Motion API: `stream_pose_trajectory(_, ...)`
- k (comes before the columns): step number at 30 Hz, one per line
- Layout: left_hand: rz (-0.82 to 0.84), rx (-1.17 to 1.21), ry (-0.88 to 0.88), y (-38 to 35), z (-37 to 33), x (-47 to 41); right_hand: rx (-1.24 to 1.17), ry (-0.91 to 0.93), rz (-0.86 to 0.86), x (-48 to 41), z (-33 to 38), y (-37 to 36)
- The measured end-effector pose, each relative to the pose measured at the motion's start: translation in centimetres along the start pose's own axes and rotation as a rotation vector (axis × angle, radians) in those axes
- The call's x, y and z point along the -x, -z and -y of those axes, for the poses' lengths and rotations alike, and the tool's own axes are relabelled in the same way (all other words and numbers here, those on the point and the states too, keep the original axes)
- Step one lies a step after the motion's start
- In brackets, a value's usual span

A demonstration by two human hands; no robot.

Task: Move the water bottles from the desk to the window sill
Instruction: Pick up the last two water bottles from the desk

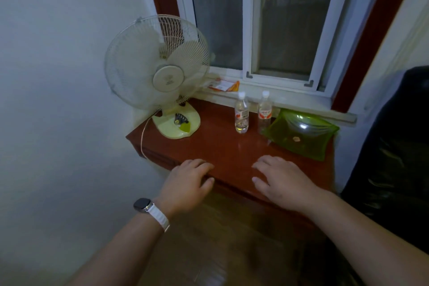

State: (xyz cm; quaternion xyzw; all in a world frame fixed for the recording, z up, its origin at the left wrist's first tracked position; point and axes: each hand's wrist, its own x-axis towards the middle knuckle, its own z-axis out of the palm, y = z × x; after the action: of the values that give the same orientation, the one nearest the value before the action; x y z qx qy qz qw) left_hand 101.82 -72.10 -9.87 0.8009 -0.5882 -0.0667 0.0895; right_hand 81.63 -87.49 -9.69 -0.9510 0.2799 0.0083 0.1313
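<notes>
Two small clear water bottles with white caps and red-and-white labels stand upright on the red-brown desk (222,148), close to its back edge. The left bottle (241,114) and the right bottle (264,110) are a short gap apart. Just behind them runs the pale window sill (287,103). My left hand (188,181) rests on the desk's front edge with fingers relaxed, holding nothing. My right hand (281,179) lies flat on the desk top near the front, also holding nothing. Both hands are well in front of the bottles.
A cream table fan (157,65) stands on the desk's left end, its cord hanging over the side. A green glass dish (301,132) sits to the right of the bottles. A red-and-orange packet (224,85) lies on the sill's left part. A dark object (399,146) stands at right.
</notes>
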Motion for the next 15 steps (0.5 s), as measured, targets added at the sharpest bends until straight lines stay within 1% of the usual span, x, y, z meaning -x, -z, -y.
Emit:
stream_pose_trajectory(8,-0.072,-0.042,-0.123,0.8,1.9,-10.1,0.012,-0.037,-0.026,-6.9,-4.0,2.1)
stream_pose_trajectory(15,0.014,-0.013,-0.206,-2.0,6.3,-19.0,-0.003,-0.124,0.040,-14.1,-6.3,0.8)
